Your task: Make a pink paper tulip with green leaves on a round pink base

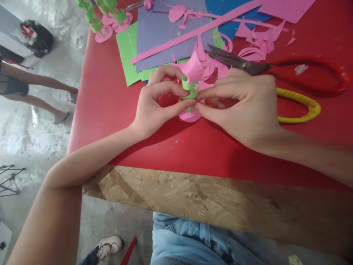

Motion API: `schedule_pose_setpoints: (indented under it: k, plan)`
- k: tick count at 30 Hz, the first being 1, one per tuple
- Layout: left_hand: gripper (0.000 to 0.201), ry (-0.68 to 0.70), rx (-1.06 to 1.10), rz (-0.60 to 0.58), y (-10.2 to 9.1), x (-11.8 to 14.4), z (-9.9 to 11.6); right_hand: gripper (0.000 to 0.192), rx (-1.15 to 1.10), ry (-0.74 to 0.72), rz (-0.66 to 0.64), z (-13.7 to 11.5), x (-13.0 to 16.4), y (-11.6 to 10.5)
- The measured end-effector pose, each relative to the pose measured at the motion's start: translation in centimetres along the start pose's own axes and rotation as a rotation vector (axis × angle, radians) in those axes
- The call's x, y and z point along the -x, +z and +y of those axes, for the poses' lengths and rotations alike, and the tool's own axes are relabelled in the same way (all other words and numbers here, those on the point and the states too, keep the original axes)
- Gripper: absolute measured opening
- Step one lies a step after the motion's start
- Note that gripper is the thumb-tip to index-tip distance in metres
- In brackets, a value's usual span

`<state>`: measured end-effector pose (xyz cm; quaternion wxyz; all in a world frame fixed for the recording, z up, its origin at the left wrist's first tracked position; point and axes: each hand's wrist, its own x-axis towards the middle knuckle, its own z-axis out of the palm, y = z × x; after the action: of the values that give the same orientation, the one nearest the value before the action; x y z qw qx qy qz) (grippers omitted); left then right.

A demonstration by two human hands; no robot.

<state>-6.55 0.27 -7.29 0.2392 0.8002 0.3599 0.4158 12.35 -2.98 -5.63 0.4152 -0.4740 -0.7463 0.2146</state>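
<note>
Between my two hands stands a small paper flower [189, 88]: a curled green paper strip makes its stem, a pink paper bloom [194, 68] tops it, and a round pink base [190, 115] rests on the red table. My left hand [157, 97] pinches the green strip from the left, thumb and fingers closed on it. From the right, my right hand [241, 105] grips the same strip low down, its thumb tip close to my left thumb. The fingers partly hide the stem. Scissors [245, 66] with red and yellow handles lie beyond and beside my right hand.
Green sheets [127, 55], a purple sheet [157, 36] and a blue sheet [237, 14] lie at the back with a long pink strip [193, 34] and pink scraps [256, 42]. Finished-looking paper flowers [103, 34] stand at the far left edge. Another person's legs [35, 82] are at left.
</note>
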Motion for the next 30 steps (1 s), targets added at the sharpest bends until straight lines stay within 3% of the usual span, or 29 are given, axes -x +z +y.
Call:
schedule_pose_setpoints:
  k: [6, 12, 21, 30]
  plan:
    - [0.031, -0.088, 0.002, 0.006, 0.0, 0.0, 0.8, 0.010, -0.013, -0.016, -0.007, 0.1, -0.1, 0.1]
    - [0.028, -0.077, 0.037, 0.024, 0.0, 0.0, 0.6, 0.012, -0.011, -0.014, -0.012, 0.2, -0.1, 0.1]
    - [0.014, -0.055, 0.103, 0.052, 0.1, -0.1, 0.4, 0.009, -0.001, -0.131, 0.029, 1.1, -0.1, 0.4]
    - [0.023, -0.023, 0.150, 0.037, 0.0, 0.1, -0.1, 0.011, -0.017, -0.111, 0.005, 1.1, 0.1, 0.4]
